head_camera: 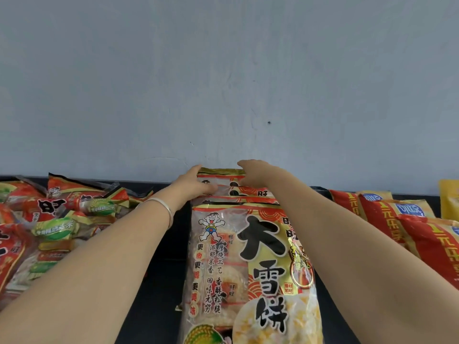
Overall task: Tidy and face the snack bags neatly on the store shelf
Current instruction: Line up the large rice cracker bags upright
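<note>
Both your hands are out at arm's length, apart, each on one top corner of the rear bag in the centre row. Your left hand pinches its top-left corner w/ the thumb lying across the printed front. Your right hand curls over the top-right edge; its fingertips are hidden behind the bag, so grip depth can't be told. There's a silver bracelet on your left wrist.

The rear bag stands upright, face toward you, close to the grey-blue wall. In front of it, same row, the front bag stands face-on: cartoon kid top left, big black characters down the right. At least one more bag of the same print is sandwiched btwn the two, only its top strip showing.

The row sits on a dark shelf, w/ bare shelf on both sides of it.

Left of your left arm, a loose pile of red and green-labelled bags lies tumbled at mixed angles, overlapping. Right of your right arm, red-and-yellow bags lean in an overlapped row, faces up. A yellow pouch stands at the far right edge, partly cut off.
</note>
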`<state>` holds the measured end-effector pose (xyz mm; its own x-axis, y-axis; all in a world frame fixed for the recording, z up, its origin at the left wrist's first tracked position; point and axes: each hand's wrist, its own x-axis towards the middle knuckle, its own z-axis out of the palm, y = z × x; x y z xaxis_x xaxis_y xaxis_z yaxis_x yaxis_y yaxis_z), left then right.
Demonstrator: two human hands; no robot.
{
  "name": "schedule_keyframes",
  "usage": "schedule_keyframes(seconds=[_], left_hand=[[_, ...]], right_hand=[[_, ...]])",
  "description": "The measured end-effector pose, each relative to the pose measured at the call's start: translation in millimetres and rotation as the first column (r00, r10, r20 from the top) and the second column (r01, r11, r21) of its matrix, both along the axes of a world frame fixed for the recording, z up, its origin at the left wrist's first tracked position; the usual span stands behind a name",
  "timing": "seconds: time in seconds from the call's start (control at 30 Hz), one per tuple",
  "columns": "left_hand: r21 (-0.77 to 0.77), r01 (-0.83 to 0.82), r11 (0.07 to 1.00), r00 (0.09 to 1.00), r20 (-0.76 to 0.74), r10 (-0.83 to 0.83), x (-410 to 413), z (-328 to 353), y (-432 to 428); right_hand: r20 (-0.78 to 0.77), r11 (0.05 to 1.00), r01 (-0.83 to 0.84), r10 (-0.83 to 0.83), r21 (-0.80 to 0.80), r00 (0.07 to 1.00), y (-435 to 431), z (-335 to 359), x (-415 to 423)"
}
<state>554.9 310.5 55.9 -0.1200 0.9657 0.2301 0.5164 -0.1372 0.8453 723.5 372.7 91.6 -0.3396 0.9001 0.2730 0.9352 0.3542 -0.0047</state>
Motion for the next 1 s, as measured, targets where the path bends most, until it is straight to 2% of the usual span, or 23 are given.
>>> schedule_keyframes(seconds=[0.07, 0.17, 0.57, 0.77, 1.0], left_hand=[[-0.026, 0.038, 0.999, 0.996, 0.080, -0.036, 2.3, -2.4, 6.0], [-0.025, 0.034, 0.999, 0.996, 0.083, -0.032, 5.4, -1.0, 11.1], [0.020, 0.022, 1.000, 0.997, -0.077, -0.021, 28.6, -2.5, 21.1], [0.052, -0.008, 0.999, 1.000, -0.008, 0.008, 27.1, -2.0, 12.9], [0.078, -0.066, 0.995, 0.987, 0.154, 0.053, 31.3, -8.9, -28.3]], right_hand=[[-0.007, 1.000, -0.004, 0.004, -0.008, 1.000, 10.2, -2.8, -2.9], [-0.009, 0.997, -0.027, 0.028, 0.074, 1.000, 15.8, -4.3, -5.6], [-0.139, 0.995, 0.016, -0.003, 0.096, 0.990, 15.6, -6.5, 22.5], [-0.098, 0.995, -0.043, 0.052, 0.088, 0.994, 6.0, -3.6, 26.2], [-0.180, 0.982, -0.066, 0.098, 0.176, 0.979, -28.9, -0.6, 40.3]])
